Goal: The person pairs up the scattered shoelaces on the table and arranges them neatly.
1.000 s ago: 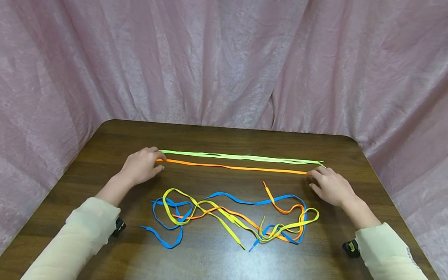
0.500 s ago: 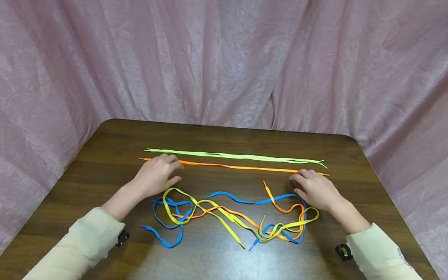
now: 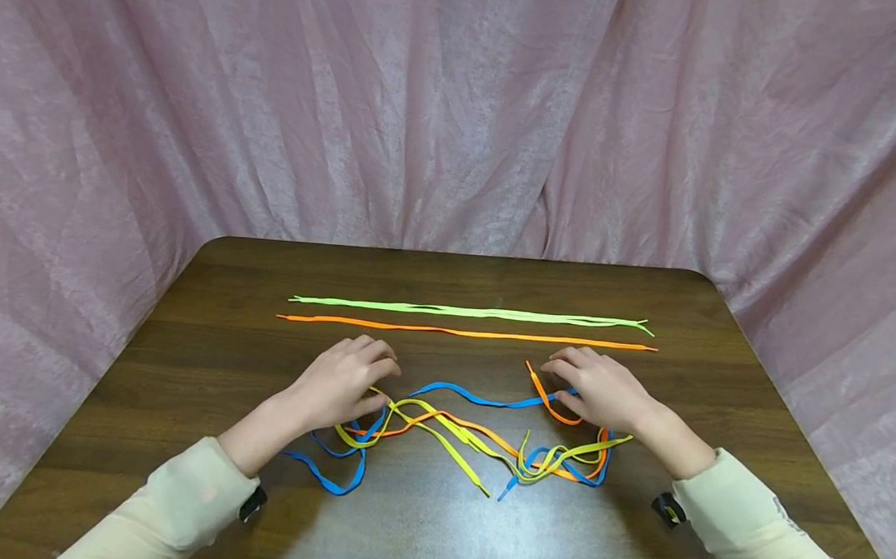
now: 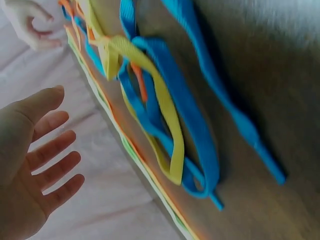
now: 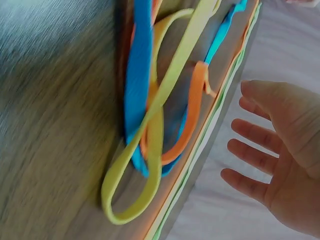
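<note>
Head view: the left grip (image 3: 342,381) and right grip (image 3: 599,390) hang over opposite ends of the tangled laces (image 3: 486,434), blue, yellow and orange, on the tabletop (image 3: 448,271). Both are relaxed and well open, holding nothing; whether either touches a lace is hard to tell. Beyond, the green laces (image 3: 476,313) and straight orange lace (image 3: 491,335) lie side by side.

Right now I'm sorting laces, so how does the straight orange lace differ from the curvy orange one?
The straight orange lace lies stretched out beside the green laces, while the curvy orange lace winds. The straight one lies apart from the yellow laces and blue laces; the curvy one crosses both colours. Both are orange and lie on the table.
</note>
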`<action>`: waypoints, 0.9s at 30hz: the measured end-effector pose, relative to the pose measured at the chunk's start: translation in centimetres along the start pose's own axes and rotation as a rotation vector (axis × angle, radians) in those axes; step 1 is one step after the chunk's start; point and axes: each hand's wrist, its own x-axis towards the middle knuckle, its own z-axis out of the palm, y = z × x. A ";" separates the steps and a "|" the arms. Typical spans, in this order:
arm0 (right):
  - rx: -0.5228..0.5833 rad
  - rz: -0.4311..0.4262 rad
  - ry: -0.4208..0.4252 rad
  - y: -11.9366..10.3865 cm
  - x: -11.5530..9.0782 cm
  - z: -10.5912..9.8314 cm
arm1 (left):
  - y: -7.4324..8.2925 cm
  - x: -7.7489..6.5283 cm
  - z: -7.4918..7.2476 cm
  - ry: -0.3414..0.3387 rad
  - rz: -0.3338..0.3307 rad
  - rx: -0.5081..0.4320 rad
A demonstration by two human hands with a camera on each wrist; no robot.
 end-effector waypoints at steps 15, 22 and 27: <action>0.011 -0.107 0.002 -3.4 1.0 0.8 | 2.8 -1.0 2.6 -0.044 0.110 -0.025; 0.004 -0.154 0.004 -4.6 1.3 1.3 | 2.9 -1.4 3.1 -0.054 0.079 0.021; 0.005 -0.185 -0.012 -5.6 1.7 1.4 | 2.8 -1.5 3.2 -0.049 0.068 0.051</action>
